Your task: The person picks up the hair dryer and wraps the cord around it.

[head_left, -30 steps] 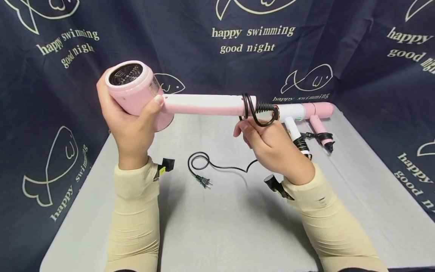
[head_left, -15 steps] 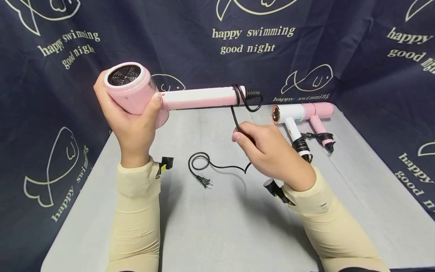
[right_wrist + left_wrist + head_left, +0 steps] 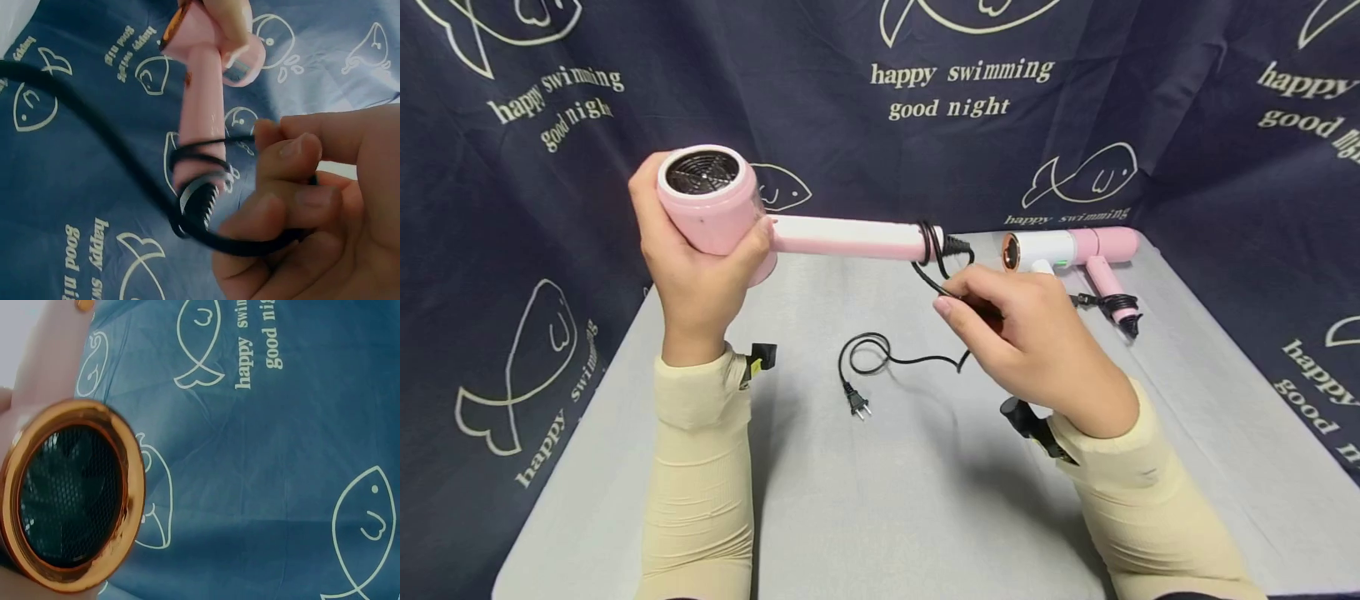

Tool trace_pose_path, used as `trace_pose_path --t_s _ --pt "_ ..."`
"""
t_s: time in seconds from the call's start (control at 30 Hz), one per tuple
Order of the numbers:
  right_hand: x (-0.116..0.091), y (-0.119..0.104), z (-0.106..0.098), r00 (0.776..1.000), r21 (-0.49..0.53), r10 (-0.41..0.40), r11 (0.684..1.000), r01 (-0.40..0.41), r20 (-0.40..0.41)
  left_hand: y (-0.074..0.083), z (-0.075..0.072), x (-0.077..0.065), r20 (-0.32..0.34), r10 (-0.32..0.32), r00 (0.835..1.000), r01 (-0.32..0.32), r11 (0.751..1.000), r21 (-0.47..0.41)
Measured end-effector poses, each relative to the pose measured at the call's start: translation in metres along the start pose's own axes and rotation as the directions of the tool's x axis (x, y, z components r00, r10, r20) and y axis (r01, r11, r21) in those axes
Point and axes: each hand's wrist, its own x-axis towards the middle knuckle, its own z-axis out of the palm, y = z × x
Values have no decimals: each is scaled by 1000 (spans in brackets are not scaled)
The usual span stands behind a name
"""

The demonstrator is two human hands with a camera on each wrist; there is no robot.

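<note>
My left hand (image 3: pixel 696 275) grips the head of a pink hair dryer (image 3: pixel 715 218), holding it above the table with its handle pointing right. In the left wrist view the dryer's gold-rimmed nozzle (image 3: pixel 134 494) faces the camera. A black power cord (image 3: pixel 928 242) loops round the end of the handle. With curled fingers my right hand (image 3: pixel 1037 333) holds that cord just below and right of the handle end; the right wrist view shows the cord (image 3: pixel 244 245) running through the fingers. The cord's free end, with a two-pin plug (image 3: pixel 858 403), lies on the table.
At the back right of the grey table (image 3: pixel 865 500) lie a white hair dryer (image 3: pixel 1037 250), partly hidden by my right hand, and another pink hair dryer (image 3: pixel 1108 246) with its cord wound round the handle. Dark blue printed cloth (image 3: pixel 820 108) hangs behind and at the sides.
My right hand moved from the handle end down, then right, with the cord. The dryer's handle end rose, then dropped, and the dryer shifted slightly right. The plug slid right and turned.
</note>
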Motion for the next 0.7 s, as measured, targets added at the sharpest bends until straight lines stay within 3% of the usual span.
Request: trace_pose_path --t_s 0.13,0.33,0.53,0.7 --pt "4 -9 -10 997 26 -39 999 41 -65 1 -1 -2 93 23 995 -25 1000 19" --pt "9 -20 -21 991 103 -76 991 88 -112 4 -1 -3 214 51 975 -51 999 -5" --pt "7 -14 -24 993 167 -76 982 92 -95 7 1 -5 219 14 976 6 996 -91" --pt "7 -9 -24 997 263 -20 964 39 -73 7 2 -5 217 34 976 5 984 -177"
